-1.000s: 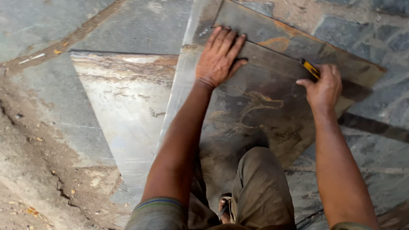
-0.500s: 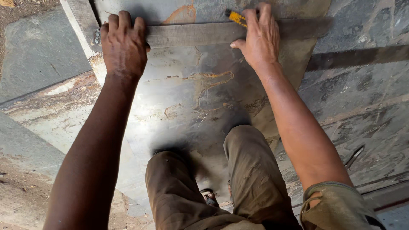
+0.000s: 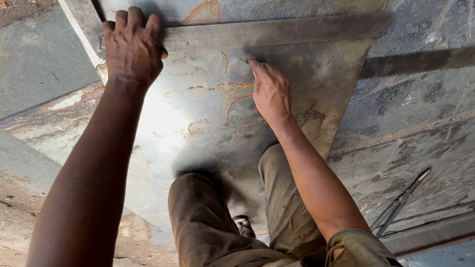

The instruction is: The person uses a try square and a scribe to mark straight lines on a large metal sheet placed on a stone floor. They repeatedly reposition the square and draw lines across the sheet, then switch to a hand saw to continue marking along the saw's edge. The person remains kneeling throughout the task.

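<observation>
Slate-grey stone fills the scene: one large slab (image 3: 208,123) lies flat under the person, its far edge crossed by one long straight strip (image 3: 277,32) that serves as a ruler. Half a second ago the right hand (image 3: 269,91) sat at the strip with a small yellow tool sticking out from it; now that hand has dropped nearer, onto the slab's face just below the strip, and no yellow shows. Its fingers (image 3: 255,66) are drawn together with the forefinger tip on the stone, where a tiny dark point peeks out; whether the tool is tucked under the palm I cannot tell. To my eye the stroke along the strip has ended or paused, with the hand now feeling the surface. The left hand (image 3: 132,47) has kept its place, spread flat, fingers curled over the strip's left end and pinning it to the slab.

Count: two hands, one strip, one slab being worked, several other slabs around it, two knees in olive trousers (image 3: 208,217), one sandalled foot (image 3: 243,226), and one thin metal tool (image 3: 402,200) lying well apart at the near right.
</observation>
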